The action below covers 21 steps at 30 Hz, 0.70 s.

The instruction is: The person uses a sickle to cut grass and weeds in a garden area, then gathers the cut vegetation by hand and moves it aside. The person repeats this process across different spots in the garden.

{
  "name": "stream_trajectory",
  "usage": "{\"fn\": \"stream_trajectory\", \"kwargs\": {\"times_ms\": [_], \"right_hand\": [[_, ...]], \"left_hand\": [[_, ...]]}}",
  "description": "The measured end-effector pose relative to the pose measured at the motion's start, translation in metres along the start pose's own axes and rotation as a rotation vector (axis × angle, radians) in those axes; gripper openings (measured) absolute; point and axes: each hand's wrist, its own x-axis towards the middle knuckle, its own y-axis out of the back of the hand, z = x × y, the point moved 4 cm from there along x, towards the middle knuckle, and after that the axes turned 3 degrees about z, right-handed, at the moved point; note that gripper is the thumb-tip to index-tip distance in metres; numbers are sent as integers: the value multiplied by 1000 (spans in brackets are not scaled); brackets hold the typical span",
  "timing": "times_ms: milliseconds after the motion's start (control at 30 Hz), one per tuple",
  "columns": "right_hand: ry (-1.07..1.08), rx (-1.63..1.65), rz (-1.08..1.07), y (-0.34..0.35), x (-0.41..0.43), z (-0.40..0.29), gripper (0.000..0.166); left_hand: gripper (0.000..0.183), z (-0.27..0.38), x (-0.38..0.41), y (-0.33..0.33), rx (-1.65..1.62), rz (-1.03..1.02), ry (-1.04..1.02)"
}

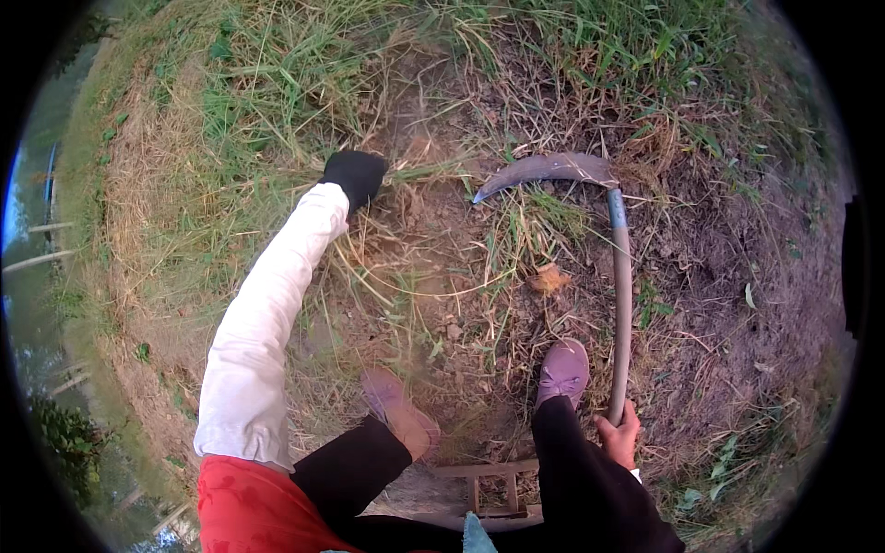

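Note:
My left hand [356, 178], in a black glove, is closed around a bunch of long grass [422, 171]. The stalks stick out to its right, low over the ground. My bare right hand [619, 434] grips the lower end of a sickle's wooden handle [621, 297]. At the handle's far end a metal collar [616, 207] joins it to the curved sickle blade [553, 168]. The blade lies close to the soil, its tip pointing left towards my gloved hand, with a gap between them. Cut grass [546, 218] lies just below the blade.
My two mauve shoes [563, 370] stand apart on the soil, with a low wooden stool or frame [484, 471] between my legs. Tall green grass [622, 41] grows ahead. A brownish-orange clump [550, 278] lies below the blade. Water [41, 290] borders the far left.

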Motion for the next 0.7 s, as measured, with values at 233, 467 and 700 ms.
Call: {"fn": "stream_trajectory", "kwargs": {"times_ms": [233,467,700], "right_hand": [[-27,-9,-8,3,-6,-11,30],[-17,-32,-3,13,-18,6,30],[40,25,-31,9,-10,7,27]], "left_hand": [[15,-32,-164,-52,-12,25,-59],[33,5,-214,-40,-328,41,39],[21,-87,-405,-92,-758,-22,490]]}}
